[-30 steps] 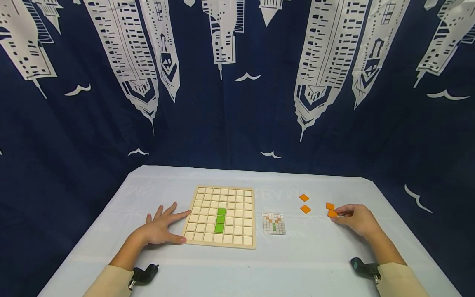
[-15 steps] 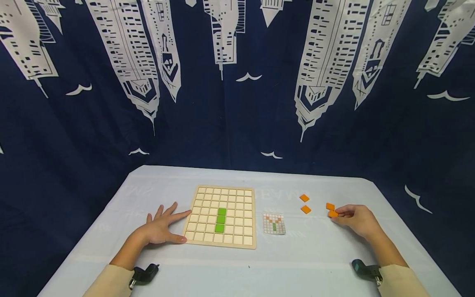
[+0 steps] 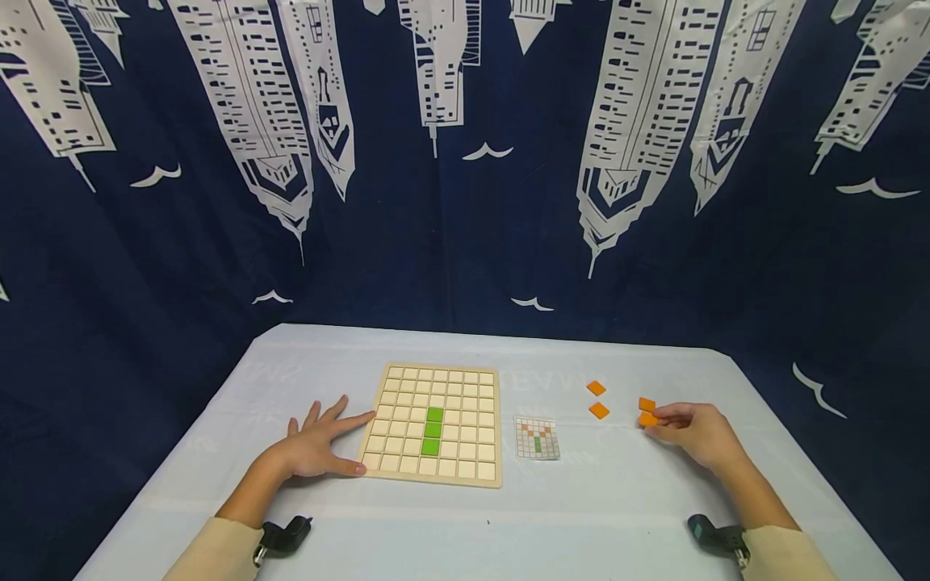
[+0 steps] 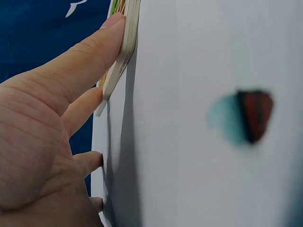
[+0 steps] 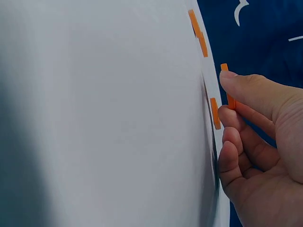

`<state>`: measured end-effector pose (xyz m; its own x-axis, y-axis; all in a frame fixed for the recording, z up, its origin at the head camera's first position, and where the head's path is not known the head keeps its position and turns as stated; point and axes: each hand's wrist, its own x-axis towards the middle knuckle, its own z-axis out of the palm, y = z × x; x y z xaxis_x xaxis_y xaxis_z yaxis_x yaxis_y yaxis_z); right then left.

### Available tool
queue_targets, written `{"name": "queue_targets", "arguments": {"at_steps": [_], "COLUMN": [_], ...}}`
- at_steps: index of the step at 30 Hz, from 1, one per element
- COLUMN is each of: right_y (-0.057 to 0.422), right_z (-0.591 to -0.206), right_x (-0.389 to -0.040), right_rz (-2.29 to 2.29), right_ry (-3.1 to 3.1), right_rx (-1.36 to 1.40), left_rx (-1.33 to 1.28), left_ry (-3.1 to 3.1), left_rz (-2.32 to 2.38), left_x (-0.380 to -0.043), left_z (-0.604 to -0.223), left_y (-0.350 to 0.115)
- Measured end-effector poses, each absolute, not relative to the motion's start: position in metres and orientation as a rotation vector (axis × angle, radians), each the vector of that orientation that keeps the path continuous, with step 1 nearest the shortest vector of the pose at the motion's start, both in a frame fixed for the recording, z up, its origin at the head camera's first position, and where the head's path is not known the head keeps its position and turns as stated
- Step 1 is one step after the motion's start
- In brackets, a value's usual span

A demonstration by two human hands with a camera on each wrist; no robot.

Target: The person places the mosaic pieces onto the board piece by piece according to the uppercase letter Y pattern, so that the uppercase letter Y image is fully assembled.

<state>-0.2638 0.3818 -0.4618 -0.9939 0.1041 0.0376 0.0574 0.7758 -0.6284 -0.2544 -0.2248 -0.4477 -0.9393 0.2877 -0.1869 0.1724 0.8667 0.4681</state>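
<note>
My left hand (image 3: 312, 448) lies beside the wooden grid board (image 3: 436, 482) with fingers spread. Its thumb (image 4: 102, 40) and index finger touch the board's left edge. Three green square tiles (image 3: 433, 429) form a column among the board's cream squares. Over at the right, my right hand (image 3: 693, 434) pinches an orange square tile (image 5: 231, 100) between thumb and fingers, raised on its edge in the right wrist view. Another orange tile (image 3: 647, 404) lies just behind it on the table.
Two more orange tiles (image 3: 597, 399) lie between the card and my right hand. A small pattern card (image 3: 538, 439) with a printed grid sits right of the board. The white table (image 3: 407, 532) ends at a dark blue curtain (image 3: 450, 242).
My right hand and the pinched orange tile have shifted very slightly left and toward me. The left hand and the board stay as they were.
</note>
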Motion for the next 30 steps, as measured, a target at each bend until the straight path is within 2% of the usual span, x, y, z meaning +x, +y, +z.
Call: {"name": "queue_targets", "arguments": {"at_steps": [30], "right_y": [0.342], "right_z": [-0.457], "right_x": [-0.256], "right_rz": [1.162], "right_ry": [-2.759], "right_rx": [0.085], "left_rx": [0.359], "left_ry": [2.793], "left_rz": [0.663], "left_x": [-0.255], "left_z": [-0.45], "left_y": [-0.225]}}
